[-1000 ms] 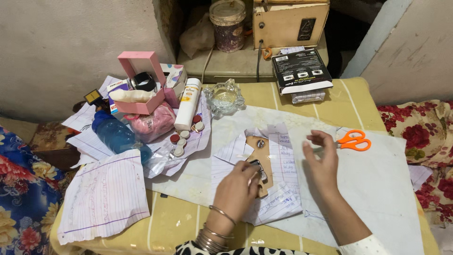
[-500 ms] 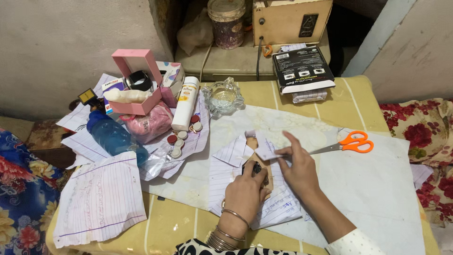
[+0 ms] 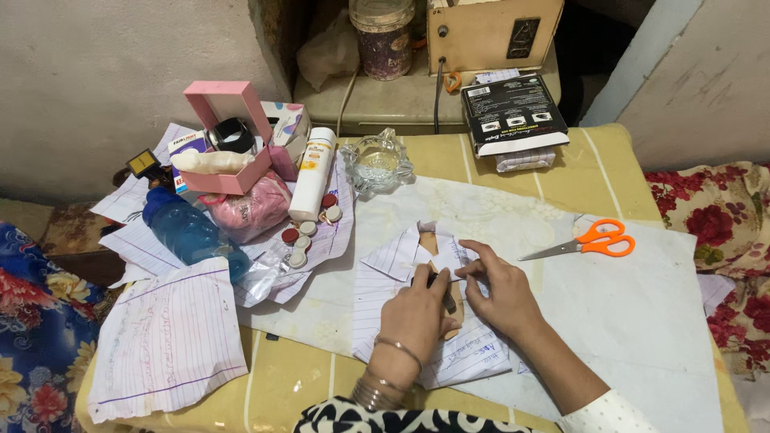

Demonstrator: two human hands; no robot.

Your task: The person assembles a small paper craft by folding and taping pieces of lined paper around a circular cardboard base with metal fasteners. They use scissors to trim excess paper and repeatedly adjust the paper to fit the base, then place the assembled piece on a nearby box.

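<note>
We see the left hand [image 3: 417,309] curled over a small dark object [image 3: 446,295], pinning it onto a brown cardboard piece [image 3: 431,244] at the middle of the table, while the right hand [image 3: 499,293] presses its bent fingers on a flap of lined paper [image 3: 393,265] folded over that cardboard. Orange-handled scissors [image 3: 589,240] lie well to the right on the white sheet [image 3: 642,305], and a glass ashtray [image 3: 377,164] sits farther back.

soft, even indoor light, fairly dim
no hard shadows; only faint ones under both hands [image 3: 457,301]. slight glare on the glass dish [image 3: 378,163]. focus is mostly sharp, with mild softness and stretching toward the edges.
</note>
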